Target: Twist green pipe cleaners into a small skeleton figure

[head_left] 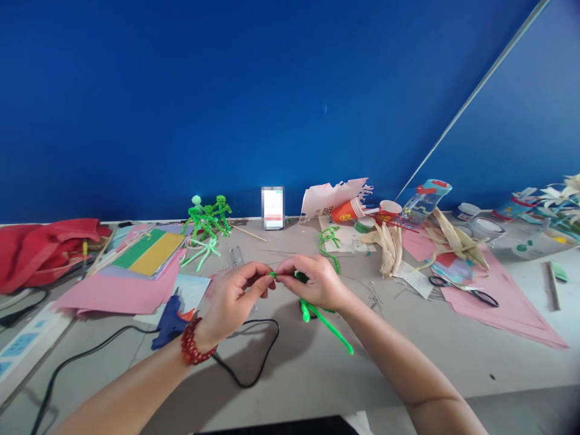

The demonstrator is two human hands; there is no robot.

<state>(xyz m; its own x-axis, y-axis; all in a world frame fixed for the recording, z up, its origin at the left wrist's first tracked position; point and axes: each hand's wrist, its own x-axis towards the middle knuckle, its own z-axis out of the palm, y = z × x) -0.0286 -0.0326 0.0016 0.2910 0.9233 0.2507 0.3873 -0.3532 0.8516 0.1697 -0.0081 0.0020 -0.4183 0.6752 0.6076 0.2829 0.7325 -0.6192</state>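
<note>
My left hand (240, 297), with a red beaded bracelet (197, 342) at its wrist, pinches one part of a green pipe cleaner (273, 274). Right beside it, the fingertips of my right hand (312, 279) are closed on the same green piece. Bright green fuzzy stems (333, 332) hang below my right palm and stretch toward the lower right; the palm hides how they join. Several green pipe-cleaner figures (207, 217) stand at the back left, and another green shape (330, 238) lies behind my right hand.
Left are a blue glue gun (168, 323) with a black cord, pink sheets (131, 290), a power strip (34, 344) and a red bag (49, 251). A phone (273, 208) leans on the blue wall. Right are red cups (348, 211), dried husks (388, 248) and black scissors (466, 290).
</note>
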